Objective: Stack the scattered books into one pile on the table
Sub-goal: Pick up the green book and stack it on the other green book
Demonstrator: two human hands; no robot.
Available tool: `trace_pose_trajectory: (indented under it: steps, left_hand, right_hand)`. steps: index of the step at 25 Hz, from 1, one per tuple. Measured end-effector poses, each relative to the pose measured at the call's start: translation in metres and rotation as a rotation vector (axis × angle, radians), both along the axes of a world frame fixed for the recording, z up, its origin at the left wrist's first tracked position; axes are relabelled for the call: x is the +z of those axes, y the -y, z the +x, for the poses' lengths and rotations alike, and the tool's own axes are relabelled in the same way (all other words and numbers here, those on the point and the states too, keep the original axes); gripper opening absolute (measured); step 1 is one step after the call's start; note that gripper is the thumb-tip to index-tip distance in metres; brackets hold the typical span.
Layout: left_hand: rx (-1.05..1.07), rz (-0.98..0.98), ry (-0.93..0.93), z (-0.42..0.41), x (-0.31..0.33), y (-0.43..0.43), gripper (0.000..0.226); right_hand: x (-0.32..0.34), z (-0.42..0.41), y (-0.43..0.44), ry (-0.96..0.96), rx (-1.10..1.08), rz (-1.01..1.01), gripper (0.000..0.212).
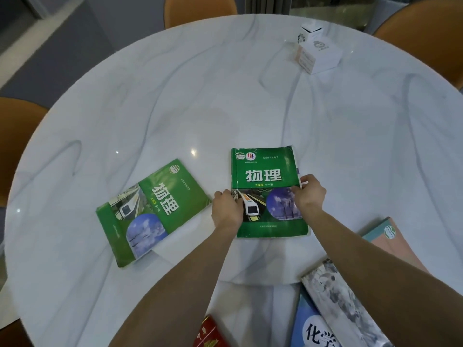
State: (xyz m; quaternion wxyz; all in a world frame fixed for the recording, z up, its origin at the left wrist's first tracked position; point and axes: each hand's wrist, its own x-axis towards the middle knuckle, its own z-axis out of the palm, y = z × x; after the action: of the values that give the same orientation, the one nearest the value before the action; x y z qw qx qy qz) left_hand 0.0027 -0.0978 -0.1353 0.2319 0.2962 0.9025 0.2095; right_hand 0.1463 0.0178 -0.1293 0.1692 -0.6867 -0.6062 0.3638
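A green physics book (265,176) lies flat and square in the middle of the round marble table (225,101). My left hand (226,212) grips its left edge and my right hand (310,194) grips its right edge. A second green physics book (147,214) lies tilted to the left, apart from the first. At the near right a pink and teal book (390,236), a grey ink-painting book (343,304) and a blue chemistry book (313,329) overlap one another. A red book (209,334) pokes in at the bottom edge between my arms.
A white tissue box (318,53) stands at the far right of the table. Orange chairs ring the table, with one chair (200,8) at the back, one chair (426,28) at the right and one chair (15,141) at the left.
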Motion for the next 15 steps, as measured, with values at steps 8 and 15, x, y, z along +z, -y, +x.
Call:
trace_pose_trajectory:
  steps: [8,15]
  left_hand:
    - [-0.311,-0.113,-0.236,-0.025,0.018,0.018,0.025]
    - [-0.434,-0.157,-0.44,-0.106,0.05,0.05,0.023]
  right_hand:
    - [0.028,-0.013,0.007,0.205,0.202,0.095,0.025]
    - [0.061,-0.098,0.065,0.167,0.518,0.12,0.019]
